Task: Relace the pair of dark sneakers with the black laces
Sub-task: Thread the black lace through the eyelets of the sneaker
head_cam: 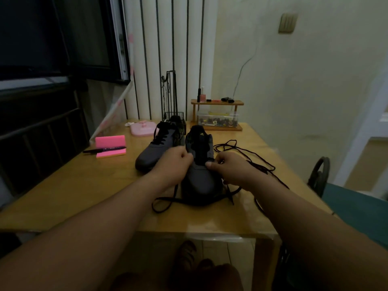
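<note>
We see a wooden table (84, 198) with two shoes near its middle: a laced sneaker (154, 152) on the left and, just beside it on the right, a nearer sneaker (201, 183). A lace (163, 199) trails on the wood around the nearer one's toe. A second lace (228, 144) lies in loose loops to its right. On the left lie pink notes (110, 141) with a pen (105, 149) across them. Along the far edge we find a flat pink case (142, 129), a wire stand (171, 97) and a wooden rack (217, 102).
</note>
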The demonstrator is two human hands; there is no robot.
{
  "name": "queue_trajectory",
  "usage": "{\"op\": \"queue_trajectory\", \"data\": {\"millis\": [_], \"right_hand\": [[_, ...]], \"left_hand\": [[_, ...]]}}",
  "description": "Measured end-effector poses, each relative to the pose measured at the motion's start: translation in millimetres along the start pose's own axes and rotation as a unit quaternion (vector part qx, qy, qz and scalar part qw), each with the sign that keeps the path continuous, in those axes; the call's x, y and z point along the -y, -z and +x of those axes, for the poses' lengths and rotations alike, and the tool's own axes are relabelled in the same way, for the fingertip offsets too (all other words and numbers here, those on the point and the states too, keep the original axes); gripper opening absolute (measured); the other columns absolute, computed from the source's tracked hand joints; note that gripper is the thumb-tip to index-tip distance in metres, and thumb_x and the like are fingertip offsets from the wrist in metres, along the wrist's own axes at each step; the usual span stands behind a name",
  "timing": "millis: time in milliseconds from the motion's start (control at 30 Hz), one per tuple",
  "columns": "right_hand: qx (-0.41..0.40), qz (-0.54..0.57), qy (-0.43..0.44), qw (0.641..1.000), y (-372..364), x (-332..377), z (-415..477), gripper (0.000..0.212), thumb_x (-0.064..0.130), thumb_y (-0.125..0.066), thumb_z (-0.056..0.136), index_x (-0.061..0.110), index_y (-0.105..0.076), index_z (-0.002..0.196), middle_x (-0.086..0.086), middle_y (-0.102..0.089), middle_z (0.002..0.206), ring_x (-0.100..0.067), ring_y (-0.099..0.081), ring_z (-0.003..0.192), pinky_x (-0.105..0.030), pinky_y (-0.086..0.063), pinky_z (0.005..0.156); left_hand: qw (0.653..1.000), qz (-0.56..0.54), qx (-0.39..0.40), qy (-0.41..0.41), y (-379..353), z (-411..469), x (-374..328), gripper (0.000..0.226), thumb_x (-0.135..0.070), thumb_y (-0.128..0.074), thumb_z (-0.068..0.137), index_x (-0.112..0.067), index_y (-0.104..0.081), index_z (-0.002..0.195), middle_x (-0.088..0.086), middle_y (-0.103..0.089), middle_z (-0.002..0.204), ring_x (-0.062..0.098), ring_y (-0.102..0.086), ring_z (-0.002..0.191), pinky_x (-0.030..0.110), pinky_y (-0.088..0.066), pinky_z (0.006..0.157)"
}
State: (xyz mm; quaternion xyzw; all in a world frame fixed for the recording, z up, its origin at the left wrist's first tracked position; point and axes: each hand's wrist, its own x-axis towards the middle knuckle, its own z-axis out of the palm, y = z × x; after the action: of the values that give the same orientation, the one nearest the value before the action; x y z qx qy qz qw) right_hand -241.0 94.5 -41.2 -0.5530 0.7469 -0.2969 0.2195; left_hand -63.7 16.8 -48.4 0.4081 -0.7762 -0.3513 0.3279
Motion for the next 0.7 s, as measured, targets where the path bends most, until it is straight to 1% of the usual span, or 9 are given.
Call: {"op": "queue_trajectory", "data": {"millis": [67,133,233,367,433,500,533,600,700], "right_hand": [[0.001,0.011,0.026,1.000,-0.6,-0.4,1.4,0.017,0.035,-0.059,0.105,0.030,-0.058,0.089,0.005,-0.063,0.093,-0.010,-0.058,0.081,-0.032,-0.052,0.068],[0.000,0.029,0.035,0.999,0.1,-1.2,-0.1,0.021,0.031,-0.057,0.107,0.030,-0.059,0.087,0.007,-0.062,0.087,-0.009,-0.057,0.077,-0.027,-0.045,0.065],[-0.019,0.024,0.033,0.999,-0.3,-2.6,1.0,0.022,0.030,-0.058,0.106,0.015,-0.067,0.092,-0.002,-0.064,0.086,-0.018,-0.060,0.079,-0.034,-0.047,0.069],[-0.032,0.088,0.023,0.995,5.7,2.7,-2.4,0.023,0.024,-0.057,0.103,0.005,-0.067,0.097,-0.014,-0.070,0.098,-0.030,-0.067,0.094,-0.049,-0.057,0.083],[-0.049,0.325,-0.003,0.944,15.9,2.9,-5.7,0.019,0.018,-0.053,0.102,0.003,-0.063,0.101,-0.018,-0.074,0.106,-0.032,-0.071,0.104,-0.053,-0.058,0.095],[-0.062,0.541,-0.011,0.839,26.6,-1.3,-9.3,0.012,0.014,-0.048,0.101,0.006,-0.057,0.099,-0.012,-0.074,0.088,-0.029,-0.074,0.100,-0.050,-0.057,0.097],[-0.068,0.567,-0.015,0.821,29.6,-4.4,-9.2,0.012,0.016,-0.048,0.101,0.006,-0.056,0.098,-0.009,-0.071,0.078,-0.029,-0.074,0.094,-0.049,-0.057,0.095],[-0.051,0.491,-0.045,0.869,26.4,-6.9,-10.0,0.020,0.025,-0.053,0.104,0.005,-0.060,0.105,-0.007,-0.067,0.071,-0.029,-0.072,0.084,-0.046,-0.059,0.086],[-0.010,0.255,-0.059,0.965,11.3,-9.6,-6.2,0.035,0.043,-0.061,0.103,0.011,-0.061,0.115,-0.009,-0.070,0.089,-0.026,-0.071,0.084,-0.040,-0.060,0.072]], "left_hand": [[0.971,-0.224,-0.074,0.044,6.1,-1.5,-6.3,0.023,-0.015,-0.049,0.104,-0.009,-0.058,0.085,0.012,-0.061,0.080,0.024,-0.063,0.074,0.041,-0.051,0.072],[0.939,-0.313,-0.124,0.073,11.3,-4.2,-4.7,0.021,-0.015,-0.049,0.104,-0.009,-0.058,0.086,0.010,-0.058,0.074,0.022,-0.060,0.068,0.035,-0.048,0.063],[0.984,-0.149,-0.049,0.086,2.5,-7.0,5.8,0.027,-0.036,-0.060,0.104,-0.011,-0.056,0.094,0.008,-0.062,0.078,0.022,-0.059,0.069,0.032,-0.046,0.057],[0.997,0.056,0.003,0.050,-16.6,-1.4,21.3,0.039,-0.055,-0.062,0.099,-0.019,-0.050,0.090,0.006,-0.062,0.085,0.026,-0.062,0.077,0.045,-0.052,0.068],[0.996,0.081,-0.013,0.028,-19.8,0.3,23.0,0.037,-0.052,-0.061,0.100,-0.021,-0.047,0.086,0.004,-0.059,0.081,0.024,-0.059,0.075,0.043,-0.050,0.068],[0.997,0.068,-0.012,0.024,-20.2,0.5,24.0,0.038,-0.055,-0.061,0.099,-0.021,-0.048,0.087,0.004,-0.059,0.082,0.024,-0.060,0.076,0.046,-0.052,0.071],[0.998,0.054,-0.008,0.027,-19.7,0.4,23.5,0.041,-0.058,-0.060,0.098,-0.021,-0.048,0.088,0.004,-0.060,0.082,0.026,-0.061,0.076,0.047,-0.053,0.071],[0.999,0.027,-0.003,0.032,-19.2,1.1,21.6,0.046,-0.065,-0.058,0.096,-0.020,-0.048,0.088,0.004,-0.059,0.080,0.028,-0.062,0.075,0.047,-0.052,0.067],[0.999,0.051,0.001,0.004,-16.2,2.0,14.2,0.041,-0.054,-0.057,0.102,-0.018,-0.051,0.081,0.003,-0.054,0.076,0.021,-0.055,0.072,0.037,-0.041,0.063]]}}
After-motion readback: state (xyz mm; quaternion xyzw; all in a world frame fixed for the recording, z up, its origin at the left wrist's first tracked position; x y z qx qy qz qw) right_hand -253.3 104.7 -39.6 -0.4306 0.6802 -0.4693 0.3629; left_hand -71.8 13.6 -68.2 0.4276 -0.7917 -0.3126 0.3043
